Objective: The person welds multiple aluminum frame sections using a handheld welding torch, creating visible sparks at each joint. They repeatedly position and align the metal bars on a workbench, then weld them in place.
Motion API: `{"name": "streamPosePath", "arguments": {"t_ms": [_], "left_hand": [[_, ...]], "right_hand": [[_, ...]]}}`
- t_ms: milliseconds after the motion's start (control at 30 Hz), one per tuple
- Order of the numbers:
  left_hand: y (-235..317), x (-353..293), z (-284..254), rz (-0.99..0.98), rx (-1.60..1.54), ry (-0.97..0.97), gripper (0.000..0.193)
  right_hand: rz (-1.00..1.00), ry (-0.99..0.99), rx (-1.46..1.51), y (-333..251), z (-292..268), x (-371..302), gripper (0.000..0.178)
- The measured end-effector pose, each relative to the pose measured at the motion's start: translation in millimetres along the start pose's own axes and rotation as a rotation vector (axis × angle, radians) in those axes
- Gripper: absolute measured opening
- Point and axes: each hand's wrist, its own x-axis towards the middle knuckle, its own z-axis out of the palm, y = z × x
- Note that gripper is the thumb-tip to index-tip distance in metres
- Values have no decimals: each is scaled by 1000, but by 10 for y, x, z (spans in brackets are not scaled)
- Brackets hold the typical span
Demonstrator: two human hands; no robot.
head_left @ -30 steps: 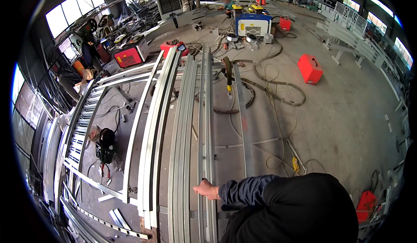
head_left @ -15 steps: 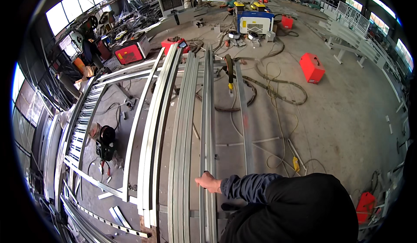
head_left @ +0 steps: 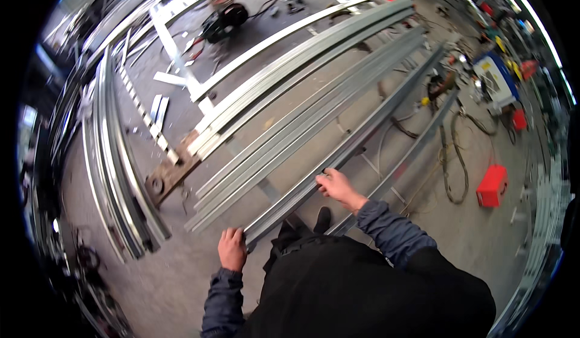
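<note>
A: Where did the hands sit on the workpiece?

B: The left hand (head_left: pixel 232 248) was closed over the near end of the long steel channel (head_left: pixel 338 155), fingers wrapped on its end. The right hand (head_left: pixel 338 188) lay further along the same channel, fingers curled over its upper edge. Both grips appeared closed on the metal; how firmly the right one clamped could not be told.

A: Where did the channel lie?

B: It ran diagonally away from the person toward the upper right, resting just beside a bundle of similar rails (head_left: pixel 302 120) on low supports above the concrete floor (head_left: pixel 483 235). A thinner rail (head_left: pixel 411 156) lay on its right side.

A: What hazards applied?

B: Several, as a judgement. The channel was long and held only at its near end, so any lift would probably have let the far end sag or swing. It could then have struck the neighbouring rails or slid off a support. Bare hands on cut steel edges risked lacerations, most of all at the end under the left hand. A pinch could have followed if the channel rolled against the bundle.

A: Anything underfoot?

B: Cables and hoses (head_left: pixel 453 156) lay looped on the floor to the right, near a red box (head_left: pixel 492 185). A sideways step with the load could have caught on them. One shoe (head_left: pixel 322 220) stood close beneath the channel.
</note>
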Motion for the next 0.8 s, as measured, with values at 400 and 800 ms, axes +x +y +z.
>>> {"name": "streamPosePath", "arguments": {"t_ms": [400,800], "left_hand": [[-267,-141,438,-102,32,77,28],[-278,-155,584,-126,135,176,31]], "right_hand": [[-252,-124,-393,303,232,-187,45],[-1062,-244,-1250,54,738,513,54]]}}
